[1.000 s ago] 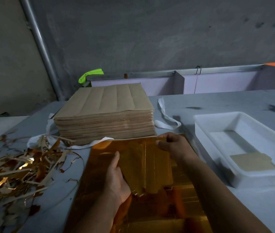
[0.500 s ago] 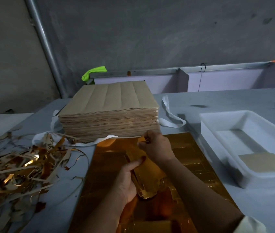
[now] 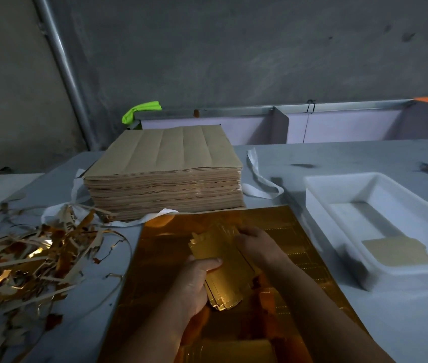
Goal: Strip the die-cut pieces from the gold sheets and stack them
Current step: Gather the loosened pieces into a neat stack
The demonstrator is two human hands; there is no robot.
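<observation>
Pieces (image 3: 216,248) sit clamped in my left hand (image 3: 194,284); my right hand (image 3: 257,244) curls fingers on their far edge, likely squaring them.

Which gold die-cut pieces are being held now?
The bundle above the gold sheet: the left grip holds its near end, the right grip its far edge. The other pieces lie untouched in the white tray.

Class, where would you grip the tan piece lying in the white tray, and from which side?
Take the tan piece by its far edge, probably from above: it lies flat by the near wall of the white tray, with bare floor beyond it.
</observation>
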